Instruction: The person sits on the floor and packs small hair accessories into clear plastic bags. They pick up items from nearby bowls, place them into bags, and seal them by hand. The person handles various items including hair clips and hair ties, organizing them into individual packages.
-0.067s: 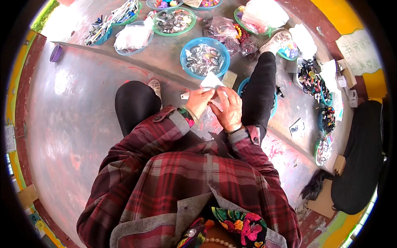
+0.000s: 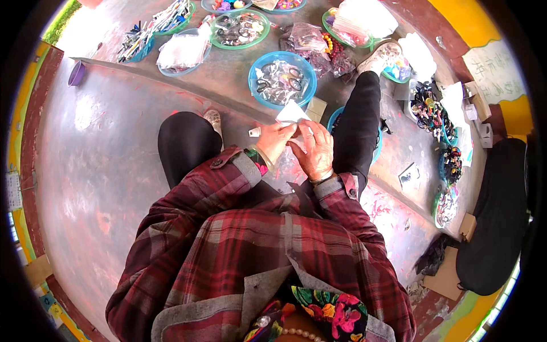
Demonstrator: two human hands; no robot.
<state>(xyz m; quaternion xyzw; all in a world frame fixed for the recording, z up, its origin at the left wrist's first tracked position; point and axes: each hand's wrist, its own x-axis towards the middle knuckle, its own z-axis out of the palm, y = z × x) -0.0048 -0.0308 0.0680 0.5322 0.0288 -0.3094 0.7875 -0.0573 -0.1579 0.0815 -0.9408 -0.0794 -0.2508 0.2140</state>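
Observation:
Between my knees, my left hand (image 2: 274, 141) and my right hand (image 2: 315, 154) meet at a small white piece (image 2: 292, 112) that looks like paper or a thin packet. Both hands pinch its near edge, and its pointed far end sticks out past my fingertips. Whether anything lies inside it is hidden by my fingers. A small white scrap (image 2: 254, 132) shows beside my left hand; I cannot tell if it is held. Just beyond the hands stands a blue basin (image 2: 252, 94) with clear-bagged small items (image 2: 279, 81), dark loops among them.
Further off are a green basin (image 2: 215, 41) of small bagged goods, a stack of clear bags (image 2: 181, 52) and bundled pens (image 2: 171, 18). Dark hair ties (image 2: 427, 105) fill trays at the right, near a long black bag (image 2: 493, 222). A purple bowl (image 2: 77, 74) sits far left.

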